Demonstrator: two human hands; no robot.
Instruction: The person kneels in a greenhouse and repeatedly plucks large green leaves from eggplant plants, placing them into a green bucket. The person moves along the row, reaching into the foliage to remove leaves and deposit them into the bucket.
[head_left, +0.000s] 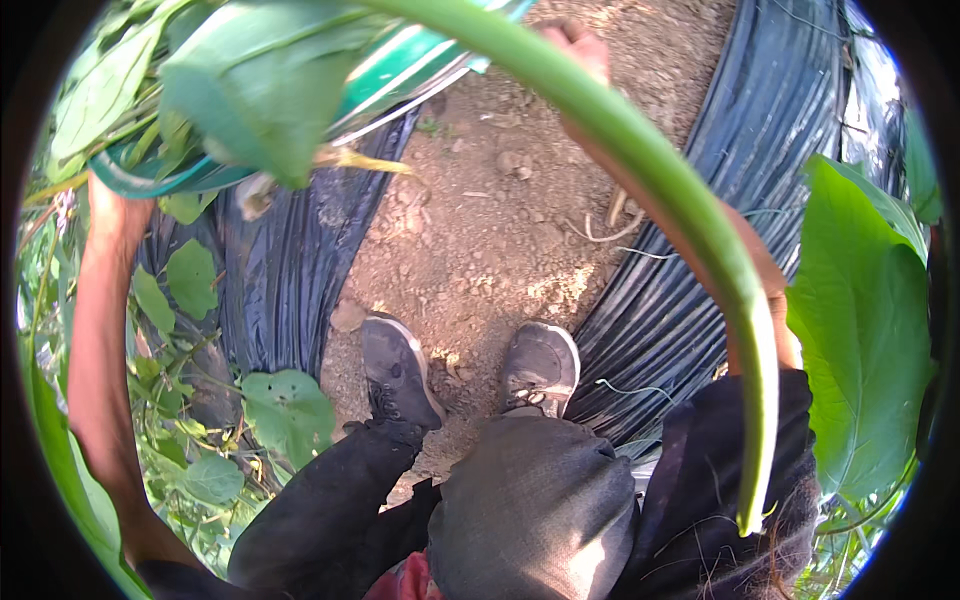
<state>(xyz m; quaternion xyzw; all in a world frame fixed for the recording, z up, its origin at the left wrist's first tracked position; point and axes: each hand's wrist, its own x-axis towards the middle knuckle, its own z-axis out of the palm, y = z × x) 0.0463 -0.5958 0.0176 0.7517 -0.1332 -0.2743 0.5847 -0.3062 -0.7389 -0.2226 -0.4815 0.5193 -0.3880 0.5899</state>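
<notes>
My left hand (120, 196) reaches the rim of a green plastic container (199, 180) at the upper left. Its fingers are hidden behind the rim and the foliage. Large green leaves (270, 90) pile over the container and cover most of it. My right hand (577, 46) is at the top, over the bare soil, with its fingers curled. Part of it lies behind a thick green stalk or pod (637, 142), so what it holds cannot be seen. Close to the camera, that stalk or pod arcs from the top down to the lower right, across my right arm.
A soil path (480, 195) runs between beds under black plastic sheeting, on the left (262, 270) and right (750, 142). My shoes (540, 364) stand on the soil. Leafy plants (187, 450) grow at left; a broad leaf (859, 330) hangs at right. Pale strings (600, 234) lie about.
</notes>
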